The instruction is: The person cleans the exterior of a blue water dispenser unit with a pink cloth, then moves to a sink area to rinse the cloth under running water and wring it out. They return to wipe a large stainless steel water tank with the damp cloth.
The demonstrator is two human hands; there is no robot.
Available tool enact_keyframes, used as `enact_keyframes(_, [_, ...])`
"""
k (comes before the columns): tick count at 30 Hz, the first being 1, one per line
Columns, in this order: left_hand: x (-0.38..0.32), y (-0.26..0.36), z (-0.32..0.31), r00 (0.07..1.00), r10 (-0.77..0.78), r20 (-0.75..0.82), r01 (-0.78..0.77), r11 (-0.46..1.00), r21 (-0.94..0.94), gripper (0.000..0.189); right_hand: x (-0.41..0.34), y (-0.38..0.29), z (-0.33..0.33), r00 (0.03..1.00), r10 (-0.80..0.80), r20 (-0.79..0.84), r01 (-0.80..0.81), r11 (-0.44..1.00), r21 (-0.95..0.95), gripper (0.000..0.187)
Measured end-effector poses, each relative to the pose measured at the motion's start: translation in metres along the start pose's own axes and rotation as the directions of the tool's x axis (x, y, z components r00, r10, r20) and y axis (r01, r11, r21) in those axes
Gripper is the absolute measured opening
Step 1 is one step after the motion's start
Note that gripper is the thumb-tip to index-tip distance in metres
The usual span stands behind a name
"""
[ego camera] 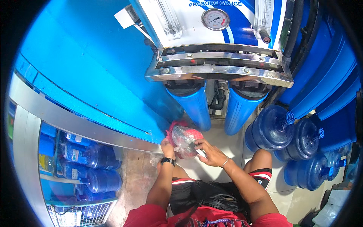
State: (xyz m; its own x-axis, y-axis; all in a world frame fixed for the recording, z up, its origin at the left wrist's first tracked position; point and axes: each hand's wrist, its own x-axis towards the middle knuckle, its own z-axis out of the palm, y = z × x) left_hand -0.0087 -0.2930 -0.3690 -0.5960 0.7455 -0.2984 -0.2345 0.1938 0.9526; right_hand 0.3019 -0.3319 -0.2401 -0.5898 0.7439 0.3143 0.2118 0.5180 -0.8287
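My left hand (168,148) grips the left edge of a clear plastic bag (183,139) with pink-red material in and around it. The bag is low in front of me, between my knees and the blue filter housings. On its right side, my right hand (208,153) holds a small white and dark item (200,152) between thumb and fingers, against the bag. What that item is, I cannot tell. The bag's underside and parts of my left fingers are hidden.
Two blue filter housings (191,105) hang under a metal frame (221,72) with a pressure gauge (215,19) above. Several blue water jugs (269,127) stand on the tiled floor at right. More jugs (103,180) lie on a rack at left, beside a large blue panel (93,71).
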Motion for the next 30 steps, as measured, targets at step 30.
enact_keyframes(30, [-0.128,-0.164,0.005,0.816,0.174,0.551,-0.501,0.689,0.524,0.035,-0.007,-0.009,0.021,0.996,-0.08,-0.045,0.075,0.993,-0.093,0.04])
